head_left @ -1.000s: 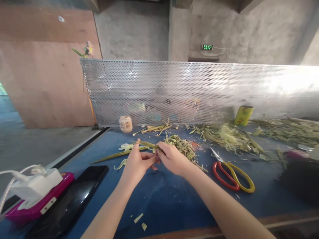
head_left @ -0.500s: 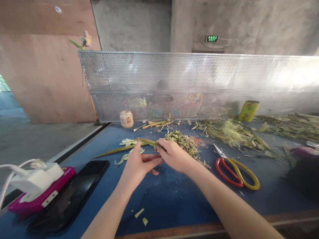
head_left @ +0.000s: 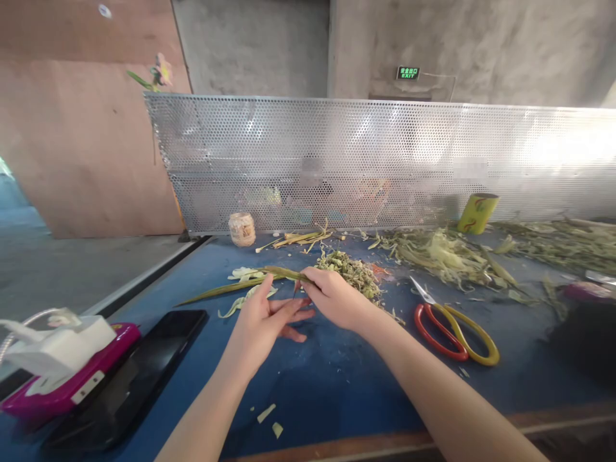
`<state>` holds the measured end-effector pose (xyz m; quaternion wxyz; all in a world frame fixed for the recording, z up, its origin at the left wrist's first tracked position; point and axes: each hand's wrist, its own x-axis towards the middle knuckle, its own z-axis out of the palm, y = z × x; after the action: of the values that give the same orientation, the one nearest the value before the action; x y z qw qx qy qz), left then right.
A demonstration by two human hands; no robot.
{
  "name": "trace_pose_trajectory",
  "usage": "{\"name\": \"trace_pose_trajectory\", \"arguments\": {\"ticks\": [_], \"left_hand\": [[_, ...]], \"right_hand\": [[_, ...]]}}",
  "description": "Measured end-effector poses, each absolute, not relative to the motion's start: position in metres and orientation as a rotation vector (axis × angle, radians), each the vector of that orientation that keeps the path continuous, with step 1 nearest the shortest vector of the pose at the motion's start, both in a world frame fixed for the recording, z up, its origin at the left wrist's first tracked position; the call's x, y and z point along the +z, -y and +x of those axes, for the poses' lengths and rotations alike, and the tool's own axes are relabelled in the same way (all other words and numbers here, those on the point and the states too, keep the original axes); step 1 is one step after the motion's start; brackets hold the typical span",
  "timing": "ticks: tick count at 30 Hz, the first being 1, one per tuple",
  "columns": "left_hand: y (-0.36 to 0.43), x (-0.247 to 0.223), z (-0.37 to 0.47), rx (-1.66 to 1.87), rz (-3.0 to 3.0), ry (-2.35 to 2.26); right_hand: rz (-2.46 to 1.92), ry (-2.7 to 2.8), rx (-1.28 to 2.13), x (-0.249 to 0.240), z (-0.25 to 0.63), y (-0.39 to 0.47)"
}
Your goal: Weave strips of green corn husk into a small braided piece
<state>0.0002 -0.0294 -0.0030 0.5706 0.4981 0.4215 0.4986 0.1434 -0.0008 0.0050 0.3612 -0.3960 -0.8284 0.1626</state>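
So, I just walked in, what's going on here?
A person is working bare-handed at a blue-topped table. Their right hand pinches a long, flat, greenish-brown plant strip. The left hand, fingers loosely spread, is close by; whether it touches the strip is hard to tell. Just beyond the right hand lies a heap of crumbly, dull-green plant bits. Metal scissors with one red and one yellow handle lie on the right, unheld.

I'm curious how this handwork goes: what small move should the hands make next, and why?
Perhaps the left hand should close on the green strip to steady it: the right hand grips it, while the left looks loosely spread.
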Motion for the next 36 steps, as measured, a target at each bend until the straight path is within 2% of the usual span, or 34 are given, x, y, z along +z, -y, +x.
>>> {"name": "trace_pose_trajectory", "arguments": {"ticks": [8,19,33,36], "left_hand": [[0.031,-0.003,-0.001,1.177,1.187,-0.979],[0.039,0.007,0.002,1.137,1.136,-0.991],[0.038,0.004,-0.001,1.130,1.192,-0.944],[0.037,0.003,-0.002,1.232,1.294,-1.050]], "right_hand": [[-0.985,2.124,0.588,0.008,0.146,0.007],[-0.940,2.115,0.540,0.010,0.146,0.004],[-0.859,2.008,0.709,0.009,0.144,0.000],[-0.899,2.022,0.669,0.009,0.143,0.000]]}}
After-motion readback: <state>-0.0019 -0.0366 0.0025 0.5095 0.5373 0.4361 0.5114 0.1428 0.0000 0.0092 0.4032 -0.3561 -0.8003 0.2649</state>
